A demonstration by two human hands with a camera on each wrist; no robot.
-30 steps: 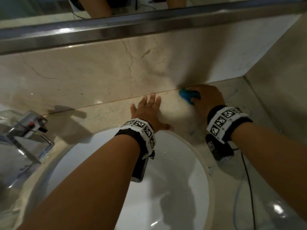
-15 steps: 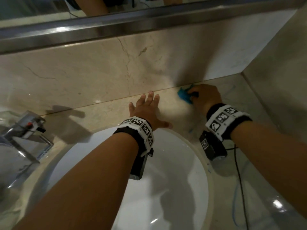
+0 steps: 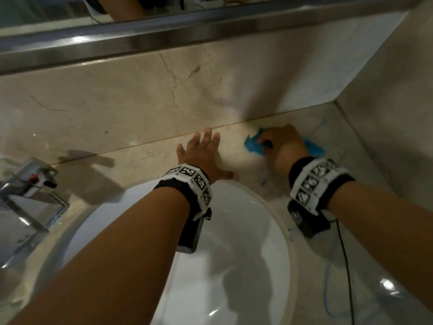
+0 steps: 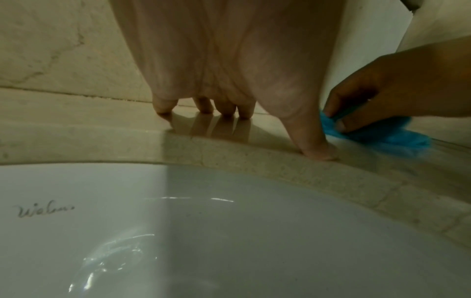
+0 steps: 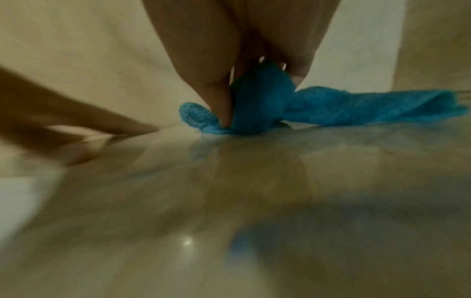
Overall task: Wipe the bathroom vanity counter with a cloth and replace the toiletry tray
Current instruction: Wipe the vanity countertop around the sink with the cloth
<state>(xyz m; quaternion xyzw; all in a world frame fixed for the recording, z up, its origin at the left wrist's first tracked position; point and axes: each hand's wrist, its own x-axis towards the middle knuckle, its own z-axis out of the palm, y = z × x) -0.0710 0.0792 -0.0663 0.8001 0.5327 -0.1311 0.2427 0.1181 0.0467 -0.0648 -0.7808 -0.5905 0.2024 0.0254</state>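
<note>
A crumpled blue cloth (image 3: pixel 254 145) (image 5: pixel 267 104) (image 4: pixel 377 135) lies on the beige marble counter (image 3: pixel 150 158) behind the sink, near the back wall. My right hand (image 3: pixel 284 146) grips it, fingers curled over the bunched fabric and pressing it onto the counter. A loose end of the cloth trails to the right. My left hand (image 3: pixel 202 152) rests flat on the counter just left of the cloth, fingers spread and straight, thumb at the basin's rim. No toiletry tray shows in any view.
A white oval basin (image 3: pixel 225 266) is set into the counter below both wrists. A chrome faucet (image 3: pixel 30 184) stands at the far left. A marble backsplash (image 3: pixel 164 90) and a side wall (image 3: pixel 386 113) close off the back right corner. A thin cable (image 3: pixel 346 266) hangs from my right wrist.
My right hand has slid the cloth a little toward me and to the right, and more of the cloth now trails behind it. The left hand stays planted.
</note>
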